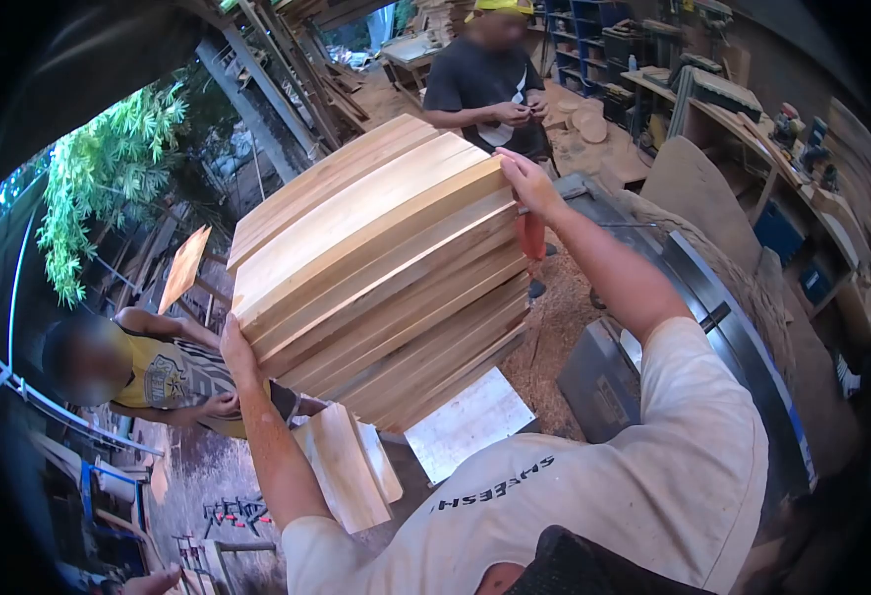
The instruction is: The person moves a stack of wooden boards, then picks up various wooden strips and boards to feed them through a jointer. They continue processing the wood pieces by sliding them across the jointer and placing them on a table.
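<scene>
A tall stack of pale wooden boards point(415, 327) stands in front of me, their long edges facing my body. My left hand point(238, 349) grips the left end of a thick board point(366, 243) at the top of the stack. At the board's far right end, my right hand point(527, 184) holds the corner, its fingers over the top edge. Another plank point(321, 193) lies beside it on the far side of the stack top. Part of the fingers of my left hand is hidden behind the wood.
One person point(490, 84) stands beyond the stack, hands together; another person point(182, 382) is at the left. Loose boards point(346, 471) and a white panel point(470, 421) lie below the stack. A machine with a metal rail point(718, 307) stands right. Cluttered shelves point(743, 109) line the back right.
</scene>
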`<state>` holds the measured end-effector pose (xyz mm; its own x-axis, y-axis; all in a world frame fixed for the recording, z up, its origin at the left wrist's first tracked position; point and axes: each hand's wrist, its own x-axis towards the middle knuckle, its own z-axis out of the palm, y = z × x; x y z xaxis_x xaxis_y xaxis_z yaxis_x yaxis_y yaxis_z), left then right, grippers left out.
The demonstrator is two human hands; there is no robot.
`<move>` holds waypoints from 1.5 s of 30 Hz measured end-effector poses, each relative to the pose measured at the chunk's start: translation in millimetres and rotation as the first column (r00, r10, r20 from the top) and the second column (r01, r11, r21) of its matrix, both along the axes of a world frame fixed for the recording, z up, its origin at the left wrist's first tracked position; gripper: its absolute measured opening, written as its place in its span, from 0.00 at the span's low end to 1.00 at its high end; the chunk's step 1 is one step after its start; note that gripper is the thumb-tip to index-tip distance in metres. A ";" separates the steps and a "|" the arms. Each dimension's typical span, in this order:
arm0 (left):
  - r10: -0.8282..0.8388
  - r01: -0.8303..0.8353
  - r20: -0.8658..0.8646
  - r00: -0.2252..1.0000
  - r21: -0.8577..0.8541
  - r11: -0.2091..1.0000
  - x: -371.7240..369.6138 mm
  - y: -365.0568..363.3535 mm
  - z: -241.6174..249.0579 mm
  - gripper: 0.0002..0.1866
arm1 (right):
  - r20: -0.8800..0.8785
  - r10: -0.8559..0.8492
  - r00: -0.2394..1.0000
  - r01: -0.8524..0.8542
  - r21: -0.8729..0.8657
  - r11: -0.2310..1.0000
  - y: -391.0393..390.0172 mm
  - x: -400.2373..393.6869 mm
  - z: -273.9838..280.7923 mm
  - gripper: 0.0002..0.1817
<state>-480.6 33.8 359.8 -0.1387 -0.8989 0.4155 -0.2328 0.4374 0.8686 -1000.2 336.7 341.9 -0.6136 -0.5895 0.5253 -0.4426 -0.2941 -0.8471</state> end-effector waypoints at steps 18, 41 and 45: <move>-0.028 0.043 -0.178 0.984 0.080 0.996 -7.4 24.1 10.9 0.26 | -0.112 -0.088 0.990 0.085 -0.025 0.996 -9.3 15.9 2.1 0.26; -0.023 0.021 -0.144 0.989 -0.015 1.000 -10.0 29.3 11.4 0.26 | -0.166 -0.081 0.983 0.066 -0.094 0.993 -14.6 14.0 -6.1 0.27; 0.006 -0.011 -0.106 0.994 -0.042 0.999 -10.3 28.7 12.6 0.27 | -0.181 -0.101 0.978 0.083 -0.106 0.991 -17.1 11.7 -6.4 0.26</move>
<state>-490.9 62.5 372.3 -0.0842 -0.8811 0.4654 -0.1440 0.4730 0.8692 -988.5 319.6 335.5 -0.5491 -0.4753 0.6874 -0.6187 -0.3218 -0.7167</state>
